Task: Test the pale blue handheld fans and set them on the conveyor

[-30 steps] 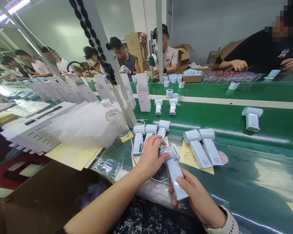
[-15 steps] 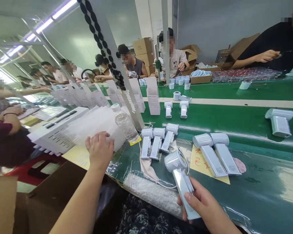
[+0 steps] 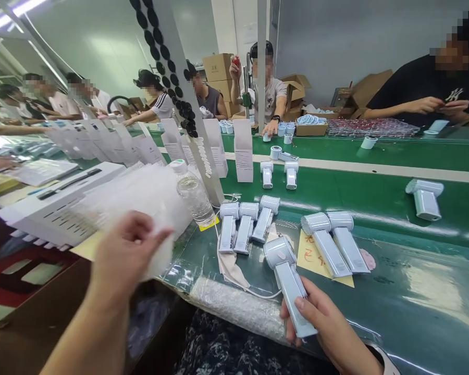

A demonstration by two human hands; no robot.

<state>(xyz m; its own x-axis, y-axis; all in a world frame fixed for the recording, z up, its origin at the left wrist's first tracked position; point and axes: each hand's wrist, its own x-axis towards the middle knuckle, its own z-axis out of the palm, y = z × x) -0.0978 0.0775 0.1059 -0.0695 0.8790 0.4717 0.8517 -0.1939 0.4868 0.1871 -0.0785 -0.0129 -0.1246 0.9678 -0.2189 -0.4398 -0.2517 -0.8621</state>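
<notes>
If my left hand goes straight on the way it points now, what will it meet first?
Your left hand would probably meet the water bottle first, though depth is unclear; the clear plastic bags lie close beside that line.

The pale-blue handheld plastic device at six o'clock looks smooth and matt; the green worktop at four o'clock is glossy.

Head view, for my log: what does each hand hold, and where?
The right hand holds a handheld fan by its handle; the left hand seems to hold a clear bag by its edge.
</notes>
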